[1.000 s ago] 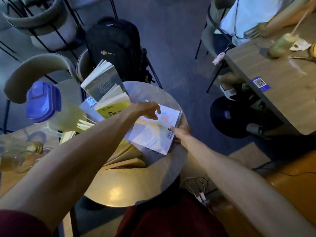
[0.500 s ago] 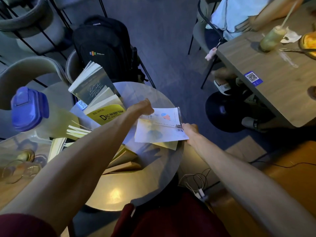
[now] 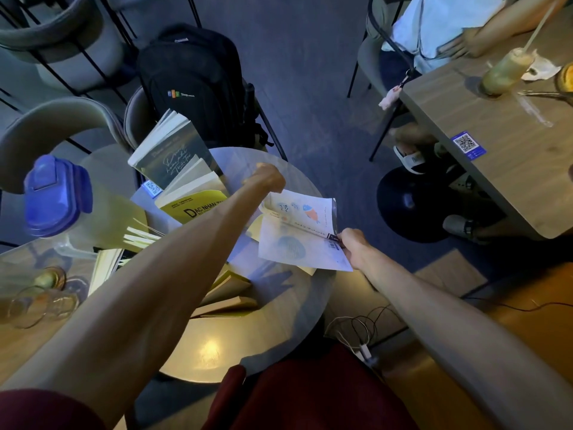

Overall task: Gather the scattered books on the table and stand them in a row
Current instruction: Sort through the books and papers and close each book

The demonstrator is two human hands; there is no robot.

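Standing about half complete: on the round bench (image 3: 248,346), a grey book (image 3: 173,156) and a yellow book (image 3: 189,206) lean upright at 10 o'clock, while tan books (image 3: 226,293) lie flat at centre. At 2 o'clock the white fish-cover book (image 3: 297,234) hangs tilted; right hand (image 3: 353,248) fingers pinch its spine corner, left hand (image 3: 266,178) grips its far edge, fingers hidden. The forearm conceals further books.

"DAC NHAN T…" on yellow book (image 3: 192,209), "FPT Shop" logo on black backpack (image 3: 186,85), QR sticker (image 3: 467,144) on wooden table (image 3: 508,156)
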